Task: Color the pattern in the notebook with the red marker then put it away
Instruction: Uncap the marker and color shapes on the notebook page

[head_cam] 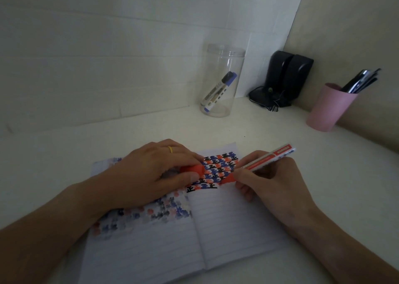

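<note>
- The lined paper notebook (216, 229) lay open at the frame's lower centre.
- The right hand (269, 180) gripped the slim red marker (257, 165).
- The left hand (151, 175), flat on the page, held the red cap (193, 169).

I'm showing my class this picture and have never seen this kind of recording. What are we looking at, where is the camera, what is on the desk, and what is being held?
There is no machine: a person works with bare hands, filmed by one wide-angle camera on their head, looking down. An open lined notebook lies on a white desk, with a red, blue and black pattern on its right page. The right hand holds a red marker, tip at the pattern. The left hand rests on the left page, holding the red cap. Behind stand a clear jar with a blue marker inside, black speakers and a pink cup of pens.
</note>
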`<control>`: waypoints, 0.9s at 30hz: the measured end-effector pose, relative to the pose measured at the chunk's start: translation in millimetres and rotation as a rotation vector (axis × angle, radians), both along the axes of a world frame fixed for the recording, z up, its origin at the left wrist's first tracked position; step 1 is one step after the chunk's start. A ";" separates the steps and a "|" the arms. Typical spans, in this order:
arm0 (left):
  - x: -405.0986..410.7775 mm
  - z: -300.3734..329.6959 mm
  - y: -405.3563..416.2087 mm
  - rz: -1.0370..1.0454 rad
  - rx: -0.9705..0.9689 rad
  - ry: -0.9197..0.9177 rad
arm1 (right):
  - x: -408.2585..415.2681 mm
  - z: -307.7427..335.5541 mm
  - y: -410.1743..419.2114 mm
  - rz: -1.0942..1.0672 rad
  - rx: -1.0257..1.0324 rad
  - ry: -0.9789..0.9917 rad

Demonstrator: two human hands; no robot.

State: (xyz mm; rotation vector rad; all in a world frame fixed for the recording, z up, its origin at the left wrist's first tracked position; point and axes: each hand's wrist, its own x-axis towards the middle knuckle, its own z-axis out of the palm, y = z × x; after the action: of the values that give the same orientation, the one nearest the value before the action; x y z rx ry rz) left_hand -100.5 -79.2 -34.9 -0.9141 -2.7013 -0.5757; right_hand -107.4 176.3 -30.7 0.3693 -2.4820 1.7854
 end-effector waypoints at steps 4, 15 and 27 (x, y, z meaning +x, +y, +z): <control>-0.1 0.4 0.4 -0.001 -0.003 0.005 | 1.5 0.3 -1.2 0.040 -0.006 0.008; 0.1 0.4 0.2 0.003 -0.013 0.005 | 3.7 2.4 -0.6 0.071 -0.007 0.003; 0.1 -1.4 -0.7 0.005 -0.016 0.006 | 0.9 1.0 0.0 -0.021 -0.009 0.001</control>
State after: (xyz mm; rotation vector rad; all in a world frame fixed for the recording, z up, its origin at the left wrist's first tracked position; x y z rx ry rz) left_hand -100.4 -79.9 -36.2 -0.9118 -2.7058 -0.5503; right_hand -106.4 176.3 -29.7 0.3429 -2.4670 1.7870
